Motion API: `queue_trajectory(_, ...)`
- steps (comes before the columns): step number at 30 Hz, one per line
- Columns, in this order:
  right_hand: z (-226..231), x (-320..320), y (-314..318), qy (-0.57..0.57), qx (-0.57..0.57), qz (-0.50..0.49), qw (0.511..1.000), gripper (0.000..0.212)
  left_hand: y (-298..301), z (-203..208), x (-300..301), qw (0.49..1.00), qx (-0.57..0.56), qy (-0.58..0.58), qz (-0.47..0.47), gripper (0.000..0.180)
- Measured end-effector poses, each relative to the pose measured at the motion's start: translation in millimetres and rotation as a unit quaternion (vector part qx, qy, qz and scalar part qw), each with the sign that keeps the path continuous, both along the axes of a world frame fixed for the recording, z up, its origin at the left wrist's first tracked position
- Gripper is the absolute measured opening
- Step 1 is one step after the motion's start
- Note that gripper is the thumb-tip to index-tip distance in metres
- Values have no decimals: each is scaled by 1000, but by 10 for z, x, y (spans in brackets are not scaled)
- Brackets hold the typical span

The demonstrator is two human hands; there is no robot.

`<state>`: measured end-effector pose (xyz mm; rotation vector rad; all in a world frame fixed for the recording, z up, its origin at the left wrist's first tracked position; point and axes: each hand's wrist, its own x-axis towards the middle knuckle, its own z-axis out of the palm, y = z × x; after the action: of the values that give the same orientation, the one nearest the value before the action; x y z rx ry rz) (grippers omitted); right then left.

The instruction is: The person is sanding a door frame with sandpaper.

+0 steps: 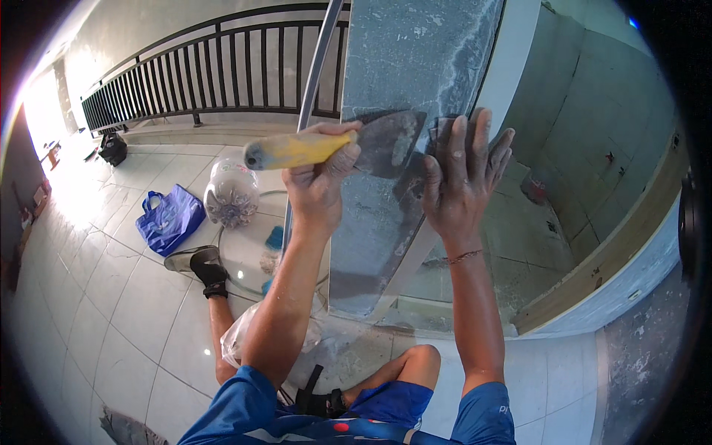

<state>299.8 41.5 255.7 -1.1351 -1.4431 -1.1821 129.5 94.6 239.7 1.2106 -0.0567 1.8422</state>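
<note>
Head view: left hand [320, 178] closed around yellow-handled putty knife [337, 146], blade flat on the grey column face [415, 59] near its right edge. Right hand [463, 174] spread wide, fingers pressed against a dark pad [443, 132] just beside the blade. Blue bag [170, 217] on tiled floor [111, 297], well apart.

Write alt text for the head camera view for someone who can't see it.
A seated person's left hand holds a yellow-handled putty knife against a grey upright panel, while the right hand presses flat on the panel beside the blade. A blue bag lies on the tiled floor near a railing.
</note>
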Motion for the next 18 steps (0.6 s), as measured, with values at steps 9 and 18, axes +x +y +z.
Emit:
queue_trajectory(9, -206, 123, -89, -53, -44, -42, 997, 49, 63, -45, -175, 1000, -14, -22, -5, 25)
queue_trajectory(18, -129, 24, -79, -25, -45, -44, 998, 50, 9, -42, -120, 1000, -17, 5, 6, 24)
